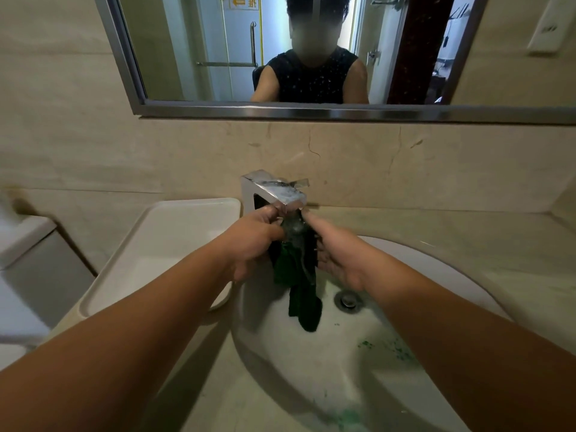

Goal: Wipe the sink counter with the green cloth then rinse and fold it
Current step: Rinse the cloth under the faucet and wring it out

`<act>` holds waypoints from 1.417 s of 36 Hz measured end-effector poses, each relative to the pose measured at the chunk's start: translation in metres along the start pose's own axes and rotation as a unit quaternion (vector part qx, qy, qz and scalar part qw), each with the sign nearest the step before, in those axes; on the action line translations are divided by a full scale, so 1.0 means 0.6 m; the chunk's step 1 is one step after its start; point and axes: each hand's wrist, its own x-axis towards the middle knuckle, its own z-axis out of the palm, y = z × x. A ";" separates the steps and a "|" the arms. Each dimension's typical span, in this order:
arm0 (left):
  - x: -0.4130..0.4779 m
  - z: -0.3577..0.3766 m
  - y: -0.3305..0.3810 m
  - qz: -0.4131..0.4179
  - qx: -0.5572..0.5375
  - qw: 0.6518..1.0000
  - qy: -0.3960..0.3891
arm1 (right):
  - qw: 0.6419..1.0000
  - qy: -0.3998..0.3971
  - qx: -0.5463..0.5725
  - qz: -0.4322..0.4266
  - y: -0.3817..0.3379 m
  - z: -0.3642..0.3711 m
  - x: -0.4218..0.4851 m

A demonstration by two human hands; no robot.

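- One green cloth (pixel 297 275), wet and bunched, hangs over the sink basin (pixel 311 353) right under the faucet (pixel 276 190) spout; lower end dangles free above the bowl, just left of the drain (pixel 348 301).
- Water runs from the spout onto the top of the cloth, between the two hands.
- Left hand (pixel 255 244): fingers curled, gripping the cloth's upper left edge, thumb and forefinger up by the spout tip.
- Right hand (pixel 338 260): holds the cloth's right side, forefinger stretched toward the spout; palm side partly hidden, so exact grip on the lower part can't be told.
- Two bare forearms come in from the bottom corners.
- One round white basin, one metal drain, greenish specks on the bowl wall at lower right and near the front.
- One chrome square faucet on the beige stone counter (pixel 467 244).
- One white rectangular tray (pixel 131 260) on the counter left of the basin, touching its rim area.
- One framed mirror (pixel 296 112) above the backsplash, reflecting a person in a dark sleeveless top.
- One white wall plate (pixel 547 29) upper right.
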 end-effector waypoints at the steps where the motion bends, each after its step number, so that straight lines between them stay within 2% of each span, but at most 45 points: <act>1: -0.001 -0.003 -0.002 -0.006 0.006 1.000 -0.007 | 1.000 -0.011 0.004 0.001 0.003 0.003 0.006; 7: -0.004 -0.018 -0.006 -0.038 0.059 0.997 0.036 | 0.999 -0.005 -0.031 -0.035 0.009 0.004 0.011; 10: -0.003 -0.025 -0.004 -0.040 0.138 0.988 0.065 | 0.997 0.016 -0.043 -0.068 0.008 -0.006 0.013; 14: 0.000 -0.017 0.000 -0.028 0.298 0.951 0.075 | 0.992 0.047 -0.055 -0.107 -0.001 -0.020 0.017; 17: 0.002 -0.007 0.003 -0.012 0.404 0.912 0.074 | 0.989 0.055 -0.090 -0.103 -0.013 -0.032 0.015; 20: 0.004 -0.003 0.005 0.022 0.474 0.878 0.063 | 0.977 0.038 -0.190 -0.092 -0.026 -0.048 0.006; 23: 0.002 -0.003 0.006 0.081 0.514 0.851 0.069 | 0.937 0.007 -0.342 -0.069 -0.047 -0.062 -0.011; 25: 0.001 -0.003 0.004 0.104 0.513 0.849 0.073 | 0.913 0.004 -0.403 -0.067 -0.057 -0.068 -0.019; 30: 0.005 0.007 -0.003 0.095 0.479 0.869 0.082 | 0.909 0.024 -0.406 -0.094 -0.067 -0.077 -0.033; 34: 0.015 0.012 -0.006 0.056 0.439 0.892 0.087 | 0.931 0.039 -0.344 -0.114 -0.057 -0.077 -0.032; 37: 0.018 0.012 -0.009 0.030 0.419 0.903 0.092 | 0.957 0.026 -0.267 -0.106 -0.053 -0.080 -0.035; 40: 0.016 0.010 -0.009 0.000 0.373 0.922 0.103 | 0.969 0.009 -0.225 -0.099 -0.050 -0.082 -0.039; 45: 0.009 0.013 -0.005 0.005 0.198 0.975 0.098 | 0.974 0.001 -0.218 -0.060 -0.046 -0.088 -0.039; 51: 0.006 0.020 0.004 0.012 0.122 0.984 0.132 | 0.964 0.037 -0.261 -0.044 -0.040 -0.093 -0.040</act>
